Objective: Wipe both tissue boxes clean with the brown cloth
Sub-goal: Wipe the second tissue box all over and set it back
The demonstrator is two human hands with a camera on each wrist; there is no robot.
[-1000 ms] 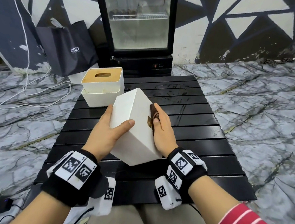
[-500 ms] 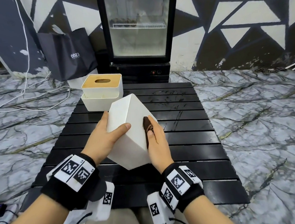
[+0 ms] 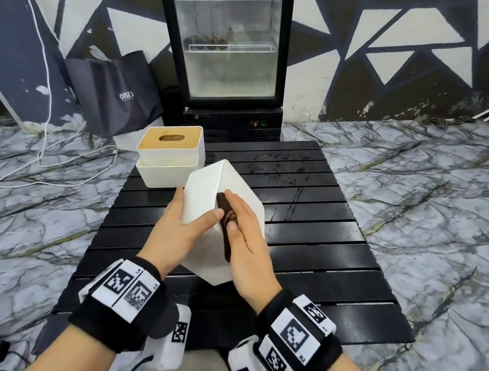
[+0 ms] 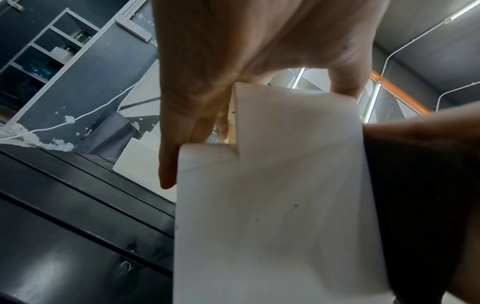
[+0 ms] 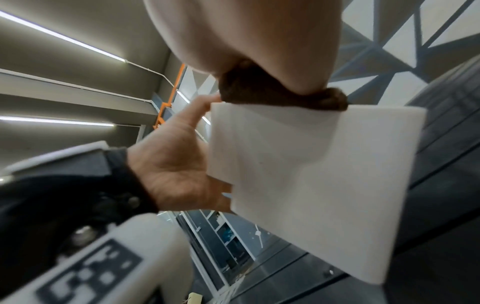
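black table [image 3: 320,251], left wrist: box [image 4: 272,205] notch

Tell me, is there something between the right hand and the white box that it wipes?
Only the brown cloth: the right hand presses it flat against the tilted white tissue box, which the left hand grips. Nothing else visible intervenes.

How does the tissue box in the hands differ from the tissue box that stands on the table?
The held tissue box is tilted, gripped by the left hand; the standing tissue box sits upright, untouched. The brown cloth presses on the held one only. The standing one shows its wooden top. Both have white walls.
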